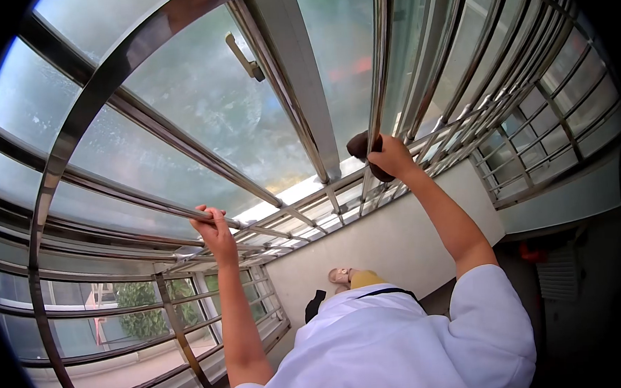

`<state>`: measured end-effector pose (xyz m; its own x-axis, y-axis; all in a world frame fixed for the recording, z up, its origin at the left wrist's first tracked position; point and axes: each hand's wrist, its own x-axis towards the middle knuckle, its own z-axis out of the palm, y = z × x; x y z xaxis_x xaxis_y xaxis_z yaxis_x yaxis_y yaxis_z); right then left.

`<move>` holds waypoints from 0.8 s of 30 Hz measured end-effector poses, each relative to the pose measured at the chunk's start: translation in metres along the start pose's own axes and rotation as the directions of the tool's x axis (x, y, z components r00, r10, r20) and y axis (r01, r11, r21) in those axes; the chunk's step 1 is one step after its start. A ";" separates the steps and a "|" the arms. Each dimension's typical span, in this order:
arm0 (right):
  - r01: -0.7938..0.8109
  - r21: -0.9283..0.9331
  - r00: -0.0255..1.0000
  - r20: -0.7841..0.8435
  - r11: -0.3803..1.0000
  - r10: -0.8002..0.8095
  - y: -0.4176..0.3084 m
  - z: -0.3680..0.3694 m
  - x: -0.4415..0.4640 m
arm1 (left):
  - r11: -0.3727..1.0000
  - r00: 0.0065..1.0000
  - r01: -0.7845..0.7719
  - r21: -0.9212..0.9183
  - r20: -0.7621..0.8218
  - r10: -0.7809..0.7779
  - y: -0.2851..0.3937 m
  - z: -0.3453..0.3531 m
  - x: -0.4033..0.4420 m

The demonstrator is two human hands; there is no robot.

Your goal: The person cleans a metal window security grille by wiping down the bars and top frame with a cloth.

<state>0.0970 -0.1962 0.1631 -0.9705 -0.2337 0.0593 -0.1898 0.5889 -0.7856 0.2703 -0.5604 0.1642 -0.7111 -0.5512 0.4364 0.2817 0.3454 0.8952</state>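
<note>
My left hand (215, 230) is closed round one of the metal bars (163, 203) of a window grille, at the centre left. On the other side, my right hand (391, 156) presses a dark brown cloth (368, 149) round an upright metal bar (380, 57). The cloth bulges out on both sides of that bar, and part of it is hidden behind my fingers. Behind the bars are cloudy window panes (207, 94), one with a handle (245, 58).
A pale ledge (397, 235) runs below the grille. My bare foot (340, 275) shows near it, beside a black object (315, 305). More barred windows stand at the left and far right. A red item (533, 252) lies in the dark lower right.
</note>
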 end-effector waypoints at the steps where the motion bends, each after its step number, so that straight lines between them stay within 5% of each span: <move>1: 0.002 0.004 1.000 0.003 1.000 -0.002 -0.004 0.001 -0.005 | 1.000 1.000 -0.001 0.005 -0.002 0.001 0.001 -0.001 0.000; 4: -0.072 -0.217 0.973 -0.231 0.974 0.021 0.016 0.000 -0.019 | 0.999 0.999 0.011 -0.033 0.034 -0.010 0.000 -0.002 0.000; 6: -0.075 0.125 0.985 -0.143 0.989 0.093 0.046 -0.011 -0.041 | 1.000 1.000 0.015 -0.021 0.007 -0.014 0.000 0.002 -0.002; 9: -0.139 0.578 0.962 -0.113 0.804 0.247 0.067 -0.003 -0.078 | 0.998 0.998 -0.047 0.040 -0.041 0.049 -0.018 0.005 0.000; 11: 0.012 0.741 0.957 -0.203 0.671 0.207 0.035 0.011 -0.089 | 0.989 0.993 -0.105 0.101 -0.052 0.110 -0.021 0.002 -0.001; 13: 0.115 0.719 0.967 -0.239 0.685 0.088 0.026 0.039 -0.083 | 0.996 0.998 -0.048 0.076 -0.036 0.051 -0.010 0.004 0.000; 14: 0.170 0.375 0.962 -0.264 0.911 -0.070 0.018 0.046 -0.079 | 0.997 0.999 -0.033 0.067 -0.033 0.035 -0.011 0.004 0.000; 15: 0.286 -0.009 0.917 -0.289 0.958 -0.276 0.007 0.057 -0.072 | 0.997 0.998 -0.041 0.062 -0.034 0.043 -0.011 0.005 0.001; 16: 0.120 -0.201 0.985 -0.096 0.972 -0.141 -0.008 0.065 -0.070 | 0.997 0.999 -0.032 0.067 -0.039 0.035 -0.012 0.005 0.001; 24: 0.197 -0.471 0.980 0.082 0.860 -0.179 -0.034 0.085 -0.037 | 0.965 0.986 -0.125 0.229 -0.079 0.146 -0.013 0.012 0.001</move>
<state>0.1525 -0.2734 0.1352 -0.9053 -0.3979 0.1487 -0.4240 0.8250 -0.3736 0.2579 -0.5565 0.1519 -0.6089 -0.5531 0.5686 0.2131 0.5764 0.7889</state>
